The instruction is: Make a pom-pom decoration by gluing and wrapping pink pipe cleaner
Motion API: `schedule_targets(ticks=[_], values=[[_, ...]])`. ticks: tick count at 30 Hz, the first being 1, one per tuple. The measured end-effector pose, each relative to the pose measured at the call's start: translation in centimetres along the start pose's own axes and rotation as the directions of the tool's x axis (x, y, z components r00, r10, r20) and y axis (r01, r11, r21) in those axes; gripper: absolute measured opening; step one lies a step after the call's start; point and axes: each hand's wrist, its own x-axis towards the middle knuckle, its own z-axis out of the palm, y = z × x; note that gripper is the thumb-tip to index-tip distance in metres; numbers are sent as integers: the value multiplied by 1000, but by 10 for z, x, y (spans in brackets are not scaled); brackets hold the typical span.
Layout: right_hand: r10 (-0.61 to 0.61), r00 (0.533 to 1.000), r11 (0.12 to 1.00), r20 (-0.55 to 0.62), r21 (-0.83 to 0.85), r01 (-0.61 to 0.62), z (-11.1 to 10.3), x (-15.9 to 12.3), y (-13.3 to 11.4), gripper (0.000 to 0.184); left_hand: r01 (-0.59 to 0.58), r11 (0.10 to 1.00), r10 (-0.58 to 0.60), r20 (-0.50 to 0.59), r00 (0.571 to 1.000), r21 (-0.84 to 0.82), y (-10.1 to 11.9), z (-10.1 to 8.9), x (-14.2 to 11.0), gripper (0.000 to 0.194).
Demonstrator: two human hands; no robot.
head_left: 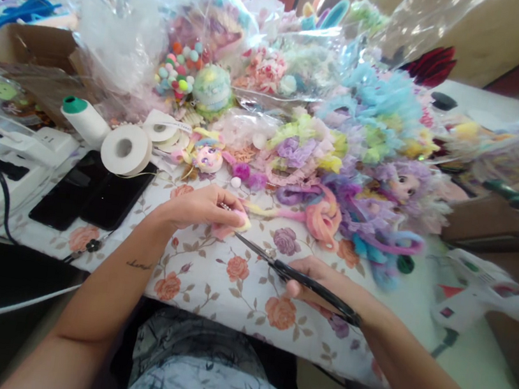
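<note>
My left hand (204, 207) pinches a soft, fuzzy pastel strand (279, 213), with a pink and yellow bit showing under the fingertips. The strand runs right to a peach-orange coiled bundle (323, 223) on the flowered tablecloth (199, 276). Black-handled scissors (312, 284) are in my right hand (331, 283), their blades pointing left. The tips lie right beside the piece at my left fingers; whether they touch it I cannot tell. Behind the hands lie a small doll face (207, 156) and purple pompoms (252, 177).
Two dark phones (111, 199), a white tape roll (125, 148), a thread cone (85, 120) and a power strip (12, 166) sit left. A hot glue gun (477, 293) lies right. Pastel ruffles (306, 140), a purple-haired doll head (403, 186) and plastic bags (123, 27) fill the back.
</note>
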Motion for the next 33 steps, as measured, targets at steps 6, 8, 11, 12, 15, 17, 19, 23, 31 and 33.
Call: schedule_targets(ticks=[6,8,11,12,15,17,19,23,31,33], values=[[-11,1000,999,-15,-45,11,0,-1,3,55,-22,1000,22,15,1000,-6,1,-1,0,20],[-40,999,996,-1,-78,39,-1,-1,7,55,-34,999,34,22,999,-13,1,-1,0,21],[-57,998,993,21,-98,59,-4,-1,10,57,-46,999,46,29,999,-12,1,-1,0,21],[-59,998,994,28,-94,61,-4,0,11,58,-48,999,49,30,998,-10,2,-1,-1,21],[-58,998,995,28,-82,60,-4,1,10,60,-52,999,52,31,998,-12,1,-2,-1,21],[-43,999,997,16,-71,44,-2,2,9,60,-54,998,54,32,998,-15,0,-2,0,21],[-19,1000,999,3,-48,20,-1,2,6,58,-55,998,56,32,998,-15,-1,-2,0,20],[23,999,999,-44,-20,-24,3,2,1,56,-56,998,56,31,998,-9,-2,-3,0,20],[-121,992,987,30,-99,124,-4,3,13,61,-63,998,63,21,998,21,1,-3,1,27],[-124,992,986,34,-108,127,-5,3,14,63,-60,998,59,18,998,14,1,-2,1,26]])
